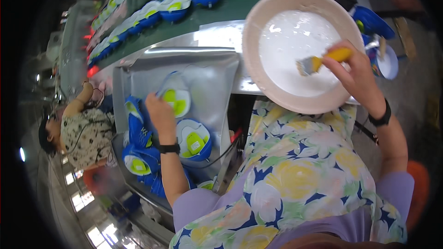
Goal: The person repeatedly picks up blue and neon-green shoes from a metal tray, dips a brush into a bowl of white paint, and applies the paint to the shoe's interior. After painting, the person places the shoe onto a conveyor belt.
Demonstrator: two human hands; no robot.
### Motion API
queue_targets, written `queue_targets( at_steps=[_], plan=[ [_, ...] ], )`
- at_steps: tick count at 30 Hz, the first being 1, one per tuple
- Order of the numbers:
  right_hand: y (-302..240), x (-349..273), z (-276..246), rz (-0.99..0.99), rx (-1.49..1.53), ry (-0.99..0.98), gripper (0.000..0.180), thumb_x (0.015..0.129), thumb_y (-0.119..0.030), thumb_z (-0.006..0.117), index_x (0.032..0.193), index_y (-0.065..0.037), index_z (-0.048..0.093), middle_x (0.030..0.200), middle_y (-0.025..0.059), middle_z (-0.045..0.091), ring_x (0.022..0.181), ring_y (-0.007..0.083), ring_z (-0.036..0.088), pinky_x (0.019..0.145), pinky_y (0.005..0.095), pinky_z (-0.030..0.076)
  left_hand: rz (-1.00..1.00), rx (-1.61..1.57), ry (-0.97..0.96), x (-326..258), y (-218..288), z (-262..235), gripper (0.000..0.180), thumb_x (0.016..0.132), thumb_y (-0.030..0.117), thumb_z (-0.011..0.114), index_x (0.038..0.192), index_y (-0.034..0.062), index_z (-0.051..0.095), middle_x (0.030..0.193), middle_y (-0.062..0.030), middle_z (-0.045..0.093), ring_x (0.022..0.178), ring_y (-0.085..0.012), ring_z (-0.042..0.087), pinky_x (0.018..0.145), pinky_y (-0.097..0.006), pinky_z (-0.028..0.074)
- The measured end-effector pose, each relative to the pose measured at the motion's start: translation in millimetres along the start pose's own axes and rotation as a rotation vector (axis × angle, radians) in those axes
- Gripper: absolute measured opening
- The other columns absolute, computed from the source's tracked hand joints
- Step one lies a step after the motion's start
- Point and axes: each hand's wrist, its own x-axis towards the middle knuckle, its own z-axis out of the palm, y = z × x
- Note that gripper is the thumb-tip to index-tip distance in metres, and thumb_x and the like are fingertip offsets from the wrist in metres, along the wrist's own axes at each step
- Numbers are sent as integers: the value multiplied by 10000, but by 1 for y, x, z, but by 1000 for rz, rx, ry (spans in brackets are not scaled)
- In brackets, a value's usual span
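My right hand is closed round the yellow handle of a brush. The bristle end is over the white liquid in a wide pale pink basin; whether it touches the liquid I cannot tell. My left hand is closed at the edge of a shoe upper, blurred, with a white lining and lime-green inside. Below that hand, a second blue shoe upper lies in the metal tray. More blue shoe uppers are heaped at the tray's left side.
A green conveyor belt carries rows of blue shoe uppers beyond the tray. At far left a co-worker sits by the line. Right of the basin are a blue container and a white tub.
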Motion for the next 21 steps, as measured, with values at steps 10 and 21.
queue_targets(
  at_steps=[10, 21],
  plan=[
    [-6, 17, 54, -71, 12, -446, 230, 894, -203, 658, 949, 2, 568, 844, 198, 663, 748, 351, 649, 669, 387, 504, 688, -270, -518, -36, 140, -39, 495, 789, -21, 593, 1269, 99, 592, 1345, -165, 532, 1163, -378, 541, 974, -415, 476],
    [15, 19, -29, -245, -257, 23, 239, 899, -206, 674, 1009, -23, 568, 783, 154, 621, 705, 309, 612, 658, 376, 480, 117, -1202, -563, 58, 114, -68, 386, 951, 154, 591, 1318, 38, 554, 1206, -106, 653, 1045, -221, 658, 876, -335, 543]
  ],
)
